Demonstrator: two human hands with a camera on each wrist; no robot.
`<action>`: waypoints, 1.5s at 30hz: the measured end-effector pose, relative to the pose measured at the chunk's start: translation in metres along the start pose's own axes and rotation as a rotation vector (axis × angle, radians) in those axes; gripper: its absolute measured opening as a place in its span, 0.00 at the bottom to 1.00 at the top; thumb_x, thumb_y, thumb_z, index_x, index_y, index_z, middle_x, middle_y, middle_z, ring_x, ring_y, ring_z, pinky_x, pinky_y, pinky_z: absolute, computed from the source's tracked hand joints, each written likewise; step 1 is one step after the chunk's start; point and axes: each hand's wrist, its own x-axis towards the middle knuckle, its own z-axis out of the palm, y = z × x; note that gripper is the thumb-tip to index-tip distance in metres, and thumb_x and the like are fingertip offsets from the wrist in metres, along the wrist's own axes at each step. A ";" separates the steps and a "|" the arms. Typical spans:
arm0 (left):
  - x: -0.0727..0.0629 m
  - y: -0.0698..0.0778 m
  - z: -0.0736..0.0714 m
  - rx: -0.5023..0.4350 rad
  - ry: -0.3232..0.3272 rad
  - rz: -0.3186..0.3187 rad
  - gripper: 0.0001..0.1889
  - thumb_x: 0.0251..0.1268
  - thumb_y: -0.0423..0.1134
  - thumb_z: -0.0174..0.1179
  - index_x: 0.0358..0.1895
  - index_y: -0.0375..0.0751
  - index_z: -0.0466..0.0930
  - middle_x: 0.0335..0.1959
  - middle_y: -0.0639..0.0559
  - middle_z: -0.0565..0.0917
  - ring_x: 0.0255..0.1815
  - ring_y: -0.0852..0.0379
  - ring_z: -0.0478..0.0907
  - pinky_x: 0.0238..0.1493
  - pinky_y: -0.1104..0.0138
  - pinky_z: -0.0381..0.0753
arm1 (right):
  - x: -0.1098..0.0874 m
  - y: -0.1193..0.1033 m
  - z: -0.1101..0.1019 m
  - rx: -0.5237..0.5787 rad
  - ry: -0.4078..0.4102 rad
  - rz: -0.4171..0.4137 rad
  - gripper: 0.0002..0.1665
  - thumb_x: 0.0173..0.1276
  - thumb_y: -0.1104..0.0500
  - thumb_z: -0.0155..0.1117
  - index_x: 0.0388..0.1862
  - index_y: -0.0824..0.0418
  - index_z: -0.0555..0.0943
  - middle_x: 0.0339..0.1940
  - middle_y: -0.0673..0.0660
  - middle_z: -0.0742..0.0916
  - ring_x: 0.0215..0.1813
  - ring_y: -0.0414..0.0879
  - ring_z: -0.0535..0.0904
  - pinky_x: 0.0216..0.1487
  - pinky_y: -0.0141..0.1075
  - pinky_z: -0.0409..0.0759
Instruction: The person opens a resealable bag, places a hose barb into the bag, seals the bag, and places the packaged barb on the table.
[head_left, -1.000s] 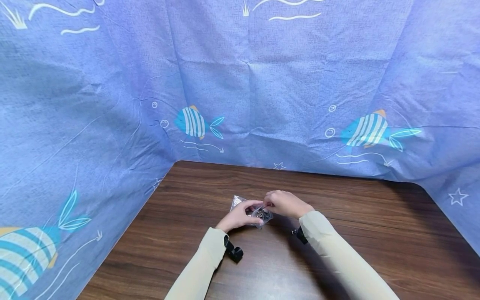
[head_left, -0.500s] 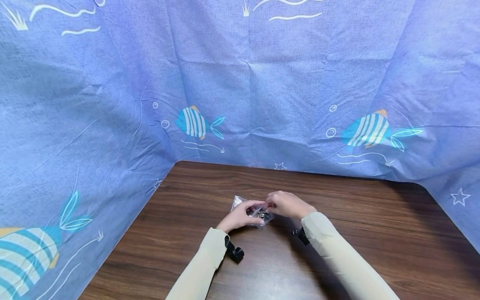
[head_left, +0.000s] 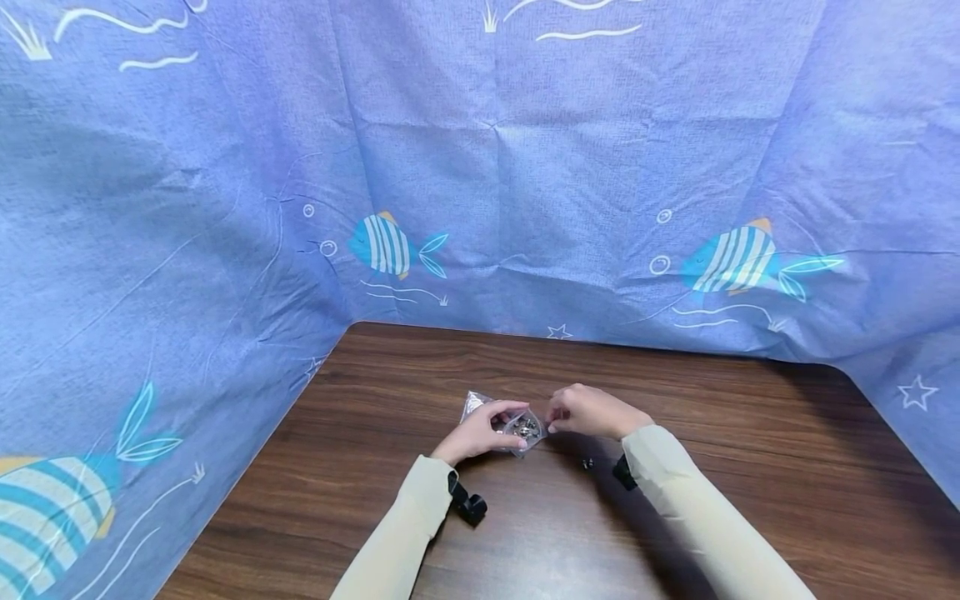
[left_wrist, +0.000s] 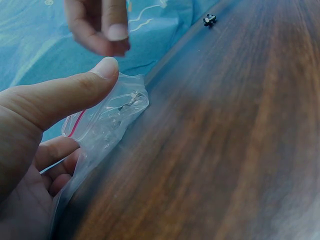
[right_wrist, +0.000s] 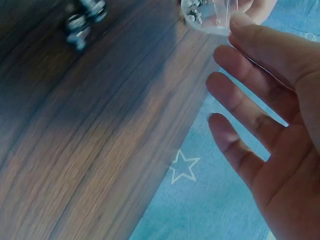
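My left hand (head_left: 482,430) holds a clear zip bag (left_wrist: 112,117) with a red line along its mouth, the thumb pressing on the plastic near the opening. Small shiny metal pieces (head_left: 525,429) lie inside the bag; their exact kind is too small to tell. To the right of the bag, a little apart from it, is my right hand (head_left: 592,411). Its fingers are loosely bent, and I see nothing between them in the right wrist view. A couple of small silver and black pieces (right_wrist: 80,25) rest on the table below the right hand, blurred in that view.
The brown wood-grain table (head_left: 420,367) reaches back to a blue cloth (head_left: 570,192) printed with fish, which hangs behind it and at its sides. Black wrist straps with cameras sit on both wrists (head_left: 468,500).
My right hand has drawn away from the bag's mouth, to the right, and its fingers have parted from the plastic. The left hand and the bag have stayed in place.
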 end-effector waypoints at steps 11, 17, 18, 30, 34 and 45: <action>-0.002 -0.001 -0.003 0.003 0.009 0.018 0.33 0.54 0.45 0.71 0.66 0.45 0.73 0.60 0.54 0.79 0.51 0.56 0.73 0.54 0.64 0.72 | -0.026 0.011 0.000 0.155 -0.116 0.016 0.06 0.57 0.60 0.72 0.33 0.60 0.86 0.30 0.49 0.88 0.31 0.31 0.78 0.35 0.27 0.78; -0.004 -0.003 -0.004 0.006 0.009 0.011 0.33 0.54 0.45 0.71 0.66 0.45 0.73 0.59 0.54 0.79 0.50 0.57 0.73 0.53 0.65 0.72 | -0.038 0.015 0.001 0.200 -0.142 0.063 0.07 0.54 0.61 0.73 0.33 0.60 0.86 0.28 0.46 0.86 0.30 0.31 0.76 0.33 0.26 0.76; -0.004 -0.003 -0.004 0.007 0.009 0.010 0.33 0.54 0.45 0.71 0.66 0.46 0.73 0.59 0.54 0.79 0.50 0.57 0.73 0.53 0.65 0.72 | -0.040 0.015 0.002 0.209 -0.148 0.073 0.07 0.54 0.61 0.73 0.33 0.59 0.86 0.28 0.46 0.86 0.29 0.30 0.76 0.32 0.26 0.76; -0.003 -0.002 -0.001 0.011 0.012 0.011 0.33 0.54 0.45 0.71 0.66 0.45 0.73 0.58 0.54 0.79 0.50 0.58 0.73 0.53 0.66 0.72 | -0.051 0.018 0.008 0.185 -0.151 0.026 0.07 0.52 0.63 0.75 0.31 0.57 0.86 0.31 0.46 0.84 0.30 0.31 0.75 0.33 0.26 0.75; -0.002 -0.001 -0.001 0.013 0.008 0.011 0.33 0.54 0.45 0.71 0.66 0.45 0.73 0.59 0.54 0.79 0.50 0.58 0.73 0.53 0.66 0.72 | -0.055 0.016 0.008 0.171 -0.143 0.010 0.06 0.53 0.64 0.74 0.30 0.57 0.87 0.32 0.47 0.83 0.32 0.31 0.75 0.34 0.26 0.75; 0.000 0.002 0.001 0.026 0.003 0.001 0.33 0.54 0.45 0.71 0.65 0.47 0.73 0.59 0.55 0.79 0.50 0.58 0.73 0.53 0.66 0.72 | -0.060 0.016 0.009 0.106 -0.078 -0.075 0.06 0.52 0.65 0.74 0.27 0.55 0.86 0.32 0.46 0.82 0.31 0.32 0.74 0.33 0.26 0.74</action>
